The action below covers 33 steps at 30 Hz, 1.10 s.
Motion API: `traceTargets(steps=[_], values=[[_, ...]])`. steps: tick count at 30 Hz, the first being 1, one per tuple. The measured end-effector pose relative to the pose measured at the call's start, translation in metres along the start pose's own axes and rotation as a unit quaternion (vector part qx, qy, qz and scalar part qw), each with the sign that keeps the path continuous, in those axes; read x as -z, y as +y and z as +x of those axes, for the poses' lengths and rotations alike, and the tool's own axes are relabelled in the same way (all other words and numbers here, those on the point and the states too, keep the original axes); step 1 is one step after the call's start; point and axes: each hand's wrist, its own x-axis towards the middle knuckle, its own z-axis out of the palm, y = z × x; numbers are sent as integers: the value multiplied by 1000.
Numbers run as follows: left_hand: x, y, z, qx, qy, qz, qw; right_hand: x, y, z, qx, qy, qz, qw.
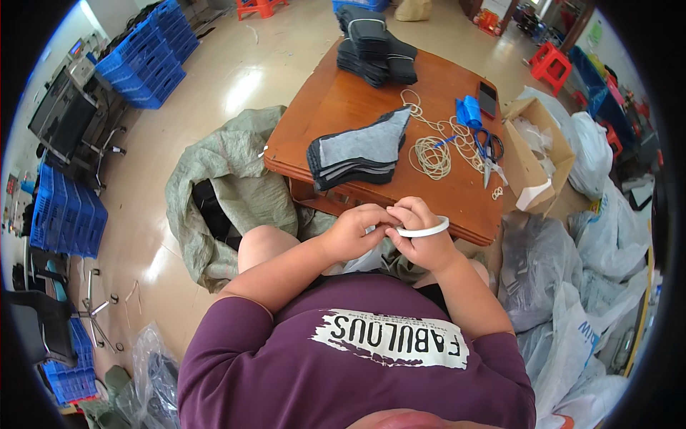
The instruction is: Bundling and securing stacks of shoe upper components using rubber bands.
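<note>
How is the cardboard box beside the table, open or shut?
Open: the cardboard box has its top uncovered, and whitish plastic shows inside.

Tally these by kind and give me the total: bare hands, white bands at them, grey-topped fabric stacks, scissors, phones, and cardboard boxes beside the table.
Bare hands (left hand, right hand): 2
White band: 1
Grey-topped fabric stack: 1
Scissors: 1
Phone: 1
Cardboard box: 1
Total: 7

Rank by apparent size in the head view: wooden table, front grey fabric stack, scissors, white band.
1. Wooden table
2. Front grey fabric stack
Smallest, order unsure: scissors and white band; the band is nearer the camera.
</note>
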Motion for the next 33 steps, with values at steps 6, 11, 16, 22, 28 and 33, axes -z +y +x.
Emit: traceTargets(steps=[6,11,16,22,28,33], values=[[41,-10,1,-130,250,144,949,-3,4,48,58,-10,45,997],[62,-35,-22,-83,181,37,979,-6,-6,84,39,-74,125,989],[54,-39,-15,-100,180,-5,979,-18,-14,100,35,-78,169,982],[58,-47,-19,-14,175,-6,984,-23,-15,108,65,-46,-105,991],[64,-32,-16,-39,265,87,959,-11,-16,128,22,-89,-38,995],[80,-44,-16,9,362,147,921,-10,-11,157,56,-187,-41,980]])
